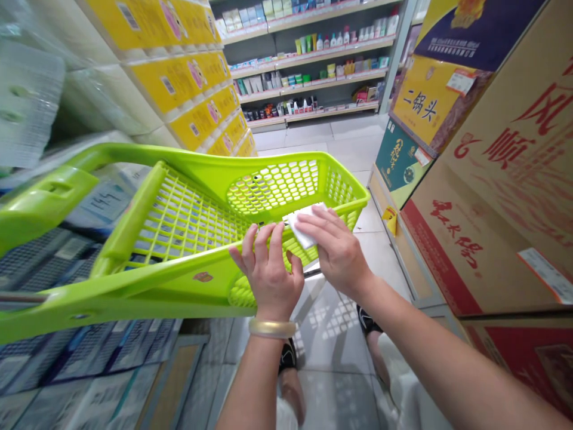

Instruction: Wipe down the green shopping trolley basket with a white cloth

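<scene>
A bright green plastic shopping cart (179, 292) stretches across the middle of the view, its basket holding no goods that I can see. My left hand (273, 272) grips its near rim, fingers bent over the edge and thumb on the near side. A gold-coloured bangle (272, 328) circles that wrist. Just to the right, my right hand (338, 251) presses a folded white cloth or tissue (302, 233) against the same rim, near the basket's front end. Its fingers lie over the cloth, hiding part of it.
Stacked yellow-labelled packs (174, 83) rise on the left. Tall cardboard boxes (501, 197) line the right side. Shelves with bottles and tubes (308, 77) stand across the far end. My feet are on the tiled floor (331, 382).
</scene>
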Action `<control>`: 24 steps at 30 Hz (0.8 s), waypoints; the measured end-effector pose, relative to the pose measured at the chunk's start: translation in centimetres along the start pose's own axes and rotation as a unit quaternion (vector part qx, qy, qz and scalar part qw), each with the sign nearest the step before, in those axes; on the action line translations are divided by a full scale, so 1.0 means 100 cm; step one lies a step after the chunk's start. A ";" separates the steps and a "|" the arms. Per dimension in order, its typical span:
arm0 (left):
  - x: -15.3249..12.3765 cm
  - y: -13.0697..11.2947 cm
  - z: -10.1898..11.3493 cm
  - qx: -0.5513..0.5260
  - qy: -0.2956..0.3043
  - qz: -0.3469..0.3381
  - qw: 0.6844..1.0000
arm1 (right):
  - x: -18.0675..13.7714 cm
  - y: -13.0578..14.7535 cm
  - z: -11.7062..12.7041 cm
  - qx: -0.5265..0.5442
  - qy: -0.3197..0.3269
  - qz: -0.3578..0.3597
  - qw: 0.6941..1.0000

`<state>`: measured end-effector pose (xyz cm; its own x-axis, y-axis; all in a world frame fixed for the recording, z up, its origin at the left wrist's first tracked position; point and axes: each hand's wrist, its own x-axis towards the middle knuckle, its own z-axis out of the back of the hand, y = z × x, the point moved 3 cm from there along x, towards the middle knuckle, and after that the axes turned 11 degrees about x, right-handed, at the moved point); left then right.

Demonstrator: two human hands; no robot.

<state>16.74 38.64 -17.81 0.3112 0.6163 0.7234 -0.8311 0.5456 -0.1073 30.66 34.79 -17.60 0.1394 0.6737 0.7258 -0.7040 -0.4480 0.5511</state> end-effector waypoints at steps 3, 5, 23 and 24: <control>0.000 0.001 0.000 -0.003 0.010 -0.002 1.000 | 0.002 -0.001 0.001 0.007 0.004 0.006 1.000; 0.000 0.001 0.000 -0.004 0.023 -0.001 1.000 | 0.004 -0.020 0.014 -0.021 -0.055 -0.048 0.997; 0.001 -0.002 -0.001 -0.007 0.019 0.012 1.000 | 0.005 -0.033 0.022 -0.069 -0.121 -0.097 0.986; 0.001 -0.002 -0.001 -0.006 0.018 0.014 1.000 | 0.004 -0.029 0.019 -0.064 -0.103 -0.080 0.989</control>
<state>17.02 38.66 -17.80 0.3038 0.6515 0.6952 -0.8341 0.5345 -0.1364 34.07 35.23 -18.06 0.3863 0.5895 0.7094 -0.7420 -0.2582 0.6186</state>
